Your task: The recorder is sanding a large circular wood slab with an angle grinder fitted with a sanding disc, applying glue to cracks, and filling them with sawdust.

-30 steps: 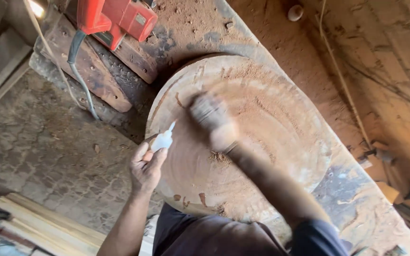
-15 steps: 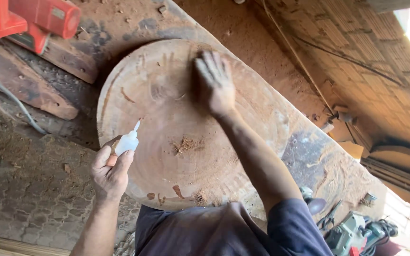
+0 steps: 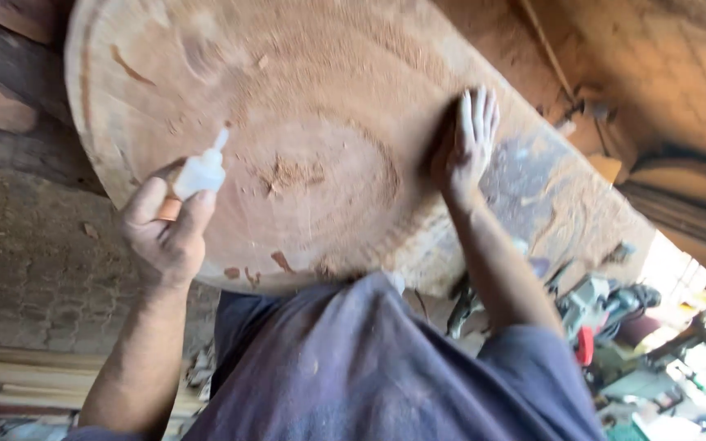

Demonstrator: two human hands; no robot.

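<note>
Head view, looking down over the person's chest: a large round reddish-brown wooden slab [image 3: 288, 122], dusted with sawdust and marked with faint concentric rings, fills the upper left and centre of the frame; a small heap of sawdust [image 3: 292, 173] sits near its middle; a few darker red patches show along its lower edge.

The left hand [image 3: 165, 233], at the left centre of the frame, is curled closed around a small white plastic squeeze bottle with a narrow pointed nozzle [image 3: 200, 171]; the nozzle points up and to the right, over the slab's surface and just left of the sawdust heap; whether the tip touches the wood cannot be told; a brownish band shows at the base of the bottle between the fingers.

The right hand [image 3: 466, 145], right of centre in the upper half, lies open and flat, fingers straight and close together, pressed on the right-hand part of the slab near its rim; it holds nothing.

Both bare forearms run down to the bottom of the frame, meeting the person's dusty blue-purple shirt [image 3: 369, 367], which fills the lower middle.

Under the slab, a long dusty wooden table [image 3: 565, 204] runs diagonally toward the lower right; at the lower right lie blurred power tools in green, grey and red [image 3: 606, 314]; at the lower left, pale wooden planks [image 3: 26, 380] lie on a grey stone floor [image 3: 18, 269].
</note>
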